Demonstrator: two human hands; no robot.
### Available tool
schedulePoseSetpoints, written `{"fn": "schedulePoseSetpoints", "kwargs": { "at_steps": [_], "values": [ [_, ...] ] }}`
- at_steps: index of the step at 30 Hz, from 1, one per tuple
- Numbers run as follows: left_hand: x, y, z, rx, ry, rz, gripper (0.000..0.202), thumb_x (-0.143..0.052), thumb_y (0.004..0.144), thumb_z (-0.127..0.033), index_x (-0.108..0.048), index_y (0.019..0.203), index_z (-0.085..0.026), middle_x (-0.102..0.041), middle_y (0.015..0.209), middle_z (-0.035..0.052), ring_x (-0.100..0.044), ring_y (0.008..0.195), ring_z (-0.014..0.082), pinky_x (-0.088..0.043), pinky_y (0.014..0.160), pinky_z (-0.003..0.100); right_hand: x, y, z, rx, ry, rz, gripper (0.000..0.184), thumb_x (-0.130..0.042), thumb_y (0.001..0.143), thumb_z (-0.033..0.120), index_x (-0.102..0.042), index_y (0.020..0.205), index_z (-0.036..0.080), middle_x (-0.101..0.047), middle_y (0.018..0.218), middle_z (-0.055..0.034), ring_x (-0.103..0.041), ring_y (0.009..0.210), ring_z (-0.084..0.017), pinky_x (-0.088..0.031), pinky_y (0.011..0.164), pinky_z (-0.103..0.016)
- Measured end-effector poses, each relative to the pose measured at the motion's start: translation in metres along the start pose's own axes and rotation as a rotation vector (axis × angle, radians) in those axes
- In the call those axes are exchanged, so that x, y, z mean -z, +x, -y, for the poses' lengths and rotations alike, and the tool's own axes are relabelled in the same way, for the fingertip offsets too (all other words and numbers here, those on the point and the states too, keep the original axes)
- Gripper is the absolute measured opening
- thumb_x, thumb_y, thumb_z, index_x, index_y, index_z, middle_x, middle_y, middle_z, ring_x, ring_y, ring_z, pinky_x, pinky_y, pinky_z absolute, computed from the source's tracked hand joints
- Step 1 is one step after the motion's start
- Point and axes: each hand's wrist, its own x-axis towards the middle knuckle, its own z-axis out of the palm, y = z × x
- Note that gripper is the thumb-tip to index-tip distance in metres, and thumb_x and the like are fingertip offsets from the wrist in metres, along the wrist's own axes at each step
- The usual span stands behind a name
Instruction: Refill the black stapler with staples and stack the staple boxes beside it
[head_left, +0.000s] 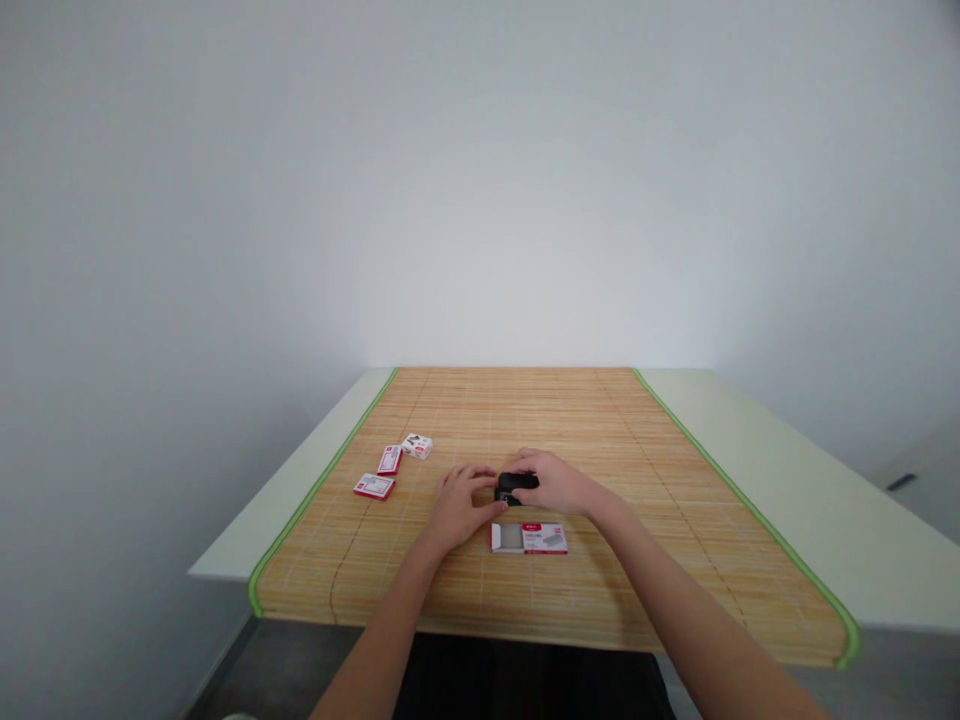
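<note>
A small black stapler [514,486] rests on the bamboo mat [600,420] near the middle. My right hand [551,483] lies over it from the right, fingers curled round its body. My left hand [463,503] meets it from the left, fingertips pinched at its front end. Just in front of both hands lies an open red-and-white staple box [529,538], its inner tray slid partly out to the left.
Three more small red-and-white staple boxes [389,460] lie on the mat's left side. The mat has a green border [315,490] and covers a pale table [825,480] set against a plain white wall.
</note>
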Motion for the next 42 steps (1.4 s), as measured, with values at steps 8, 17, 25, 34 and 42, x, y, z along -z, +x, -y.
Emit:
{"fn": "schedulePoseSetpoints", "kwargs": {
  "at_steps": [8,17,25,34,42],
  "values": [
    [0.0,-0.001,-0.002,-0.002,-0.008,-0.012,0.033,-0.079,0.082,-0.045,-0.074,0.114,-0.036,-0.066,0.13,-0.0012,-0.054,0.123,0.0259,-0.036,0.109,0.043,0.003,-0.024,-0.015,-0.067,-0.056,-0.064,0.032,-0.076,0.079,0.022,-0.076,0.111,0.025,-0.074,0.103,-0.0034,-0.065,0.096,-0.022,-0.048,0.089,-0.033],
    [0.001,0.0,-0.006,0.001,-0.064,-0.039,0.036,-0.076,0.085,-0.043,-0.072,0.121,-0.035,-0.066,0.129,0.0012,-0.055,0.124,0.0253,-0.038,0.11,0.042,-0.011,-0.063,-0.02,-0.205,-0.084,-0.288,0.026,-0.07,0.086,0.029,-0.076,0.11,0.022,-0.073,0.103,-0.0068,-0.066,0.096,-0.024,-0.051,0.089,-0.037],
    [0.014,-0.034,-0.022,0.178,-0.225,-0.094,0.036,-0.057,0.095,-0.052,-0.073,0.115,-0.026,-0.07,0.101,0.0048,-0.062,0.083,0.0201,-0.051,0.077,0.033,-0.019,-0.107,-0.007,-0.202,-0.192,-0.567,0.044,-0.064,0.093,0.035,-0.06,0.136,0.026,-0.063,0.13,-0.0098,-0.057,0.122,-0.027,-0.045,0.108,-0.045],
    [0.034,-0.062,-0.032,0.076,-0.099,0.133,0.042,-0.08,0.078,-0.053,-0.074,0.115,-0.035,-0.066,0.116,0.0031,-0.06,0.11,0.0269,-0.044,0.099,0.04,-0.02,-0.141,0.003,-0.275,-0.214,-0.218,0.035,-0.07,0.089,0.042,-0.07,0.12,0.026,-0.065,0.085,-0.0016,-0.062,0.079,-0.02,-0.049,0.074,-0.032],
    [0.021,-0.053,-0.032,0.067,-0.113,0.118,0.037,-0.083,0.075,-0.053,-0.079,0.108,-0.036,-0.067,0.113,0.0031,-0.06,0.108,0.0275,-0.044,0.098,0.04,-0.023,-0.125,0.002,-0.301,-0.108,-0.183,0.025,-0.071,0.087,0.039,-0.076,0.109,0.028,-0.062,0.077,0.0008,-0.06,0.071,-0.018,-0.046,0.068,-0.029]
  ]
}}
